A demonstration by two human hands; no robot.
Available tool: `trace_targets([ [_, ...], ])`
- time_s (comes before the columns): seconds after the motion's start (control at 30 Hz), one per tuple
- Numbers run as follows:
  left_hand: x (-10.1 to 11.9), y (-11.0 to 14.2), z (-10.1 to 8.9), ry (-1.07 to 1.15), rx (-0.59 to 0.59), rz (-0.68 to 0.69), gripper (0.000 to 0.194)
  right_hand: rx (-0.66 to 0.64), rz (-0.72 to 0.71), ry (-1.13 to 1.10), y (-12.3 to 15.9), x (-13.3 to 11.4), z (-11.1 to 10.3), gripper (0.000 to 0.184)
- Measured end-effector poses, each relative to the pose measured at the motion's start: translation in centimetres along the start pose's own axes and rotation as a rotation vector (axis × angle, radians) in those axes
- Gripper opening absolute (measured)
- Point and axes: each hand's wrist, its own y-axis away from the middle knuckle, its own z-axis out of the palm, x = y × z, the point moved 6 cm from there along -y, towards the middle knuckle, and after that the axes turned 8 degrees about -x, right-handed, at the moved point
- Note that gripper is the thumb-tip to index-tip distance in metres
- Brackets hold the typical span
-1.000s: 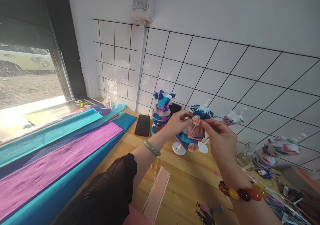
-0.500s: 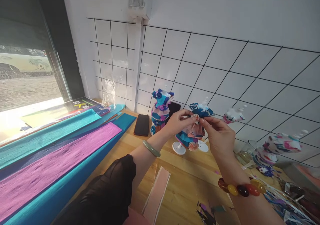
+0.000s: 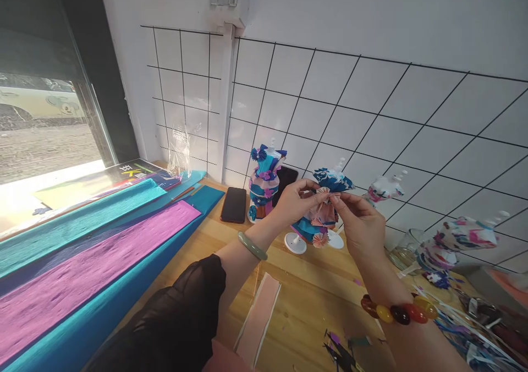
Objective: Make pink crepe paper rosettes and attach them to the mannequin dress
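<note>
Both hands meet at the waist of a small dress-form mannequin [image 3: 315, 230] dressed in blue and pink crepe paper. My left hand [image 3: 297, 201] pinches a pleated pink paper piece [image 3: 323, 195] against its front. From the other side, my right hand [image 3: 363, 220] pinches at the same pink paper, thumb and fingertips together. Above the fingers flares a ruffled blue paper collar [image 3: 333, 179]. A pink pleated rosette [image 3: 320, 240] sits low on the skirt. Part of the bodice is hidden behind my fingers.
Another dressed mannequin [image 3: 265, 179] stands left, beside a black phone [image 3: 234, 204]. Crepe paper sheets [image 3: 136, 251] cover the table's left side. A pink strip [image 3: 260, 317] and dark scissors [image 3: 342, 355] lie in front. At right are a glass jar [image 3: 406, 251] and a patterned mannequin [image 3: 462, 237].
The hands stay at the mannequin's waist, with only a slight shift of the fingers on the pink paper. The camera view has moved a little.
</note>
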Motion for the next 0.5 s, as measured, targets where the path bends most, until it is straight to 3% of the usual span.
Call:
trace_targets([
  [0.3, 0.3, 0.1, 0.0, 0.019, -0.02, -0.042, 0.031, -0.033, -0.008, 0.049, -0.2, -0.1, 0.0, 0.018],
  [0.4, 0.7, 0.0, 0.1, 0.037, -0.036, -0.008, 0.03, -0.042, -0.118, 0.124, 0.1, -0.8, -0.1, 0.014],
  [0.5, 0.9, 0.0, 0.1, 0.04, -0.046, -0.009, 0.033, -0.025, -0.323, 0.368, 0.8, -2.4, 0.1, 0.01],
])
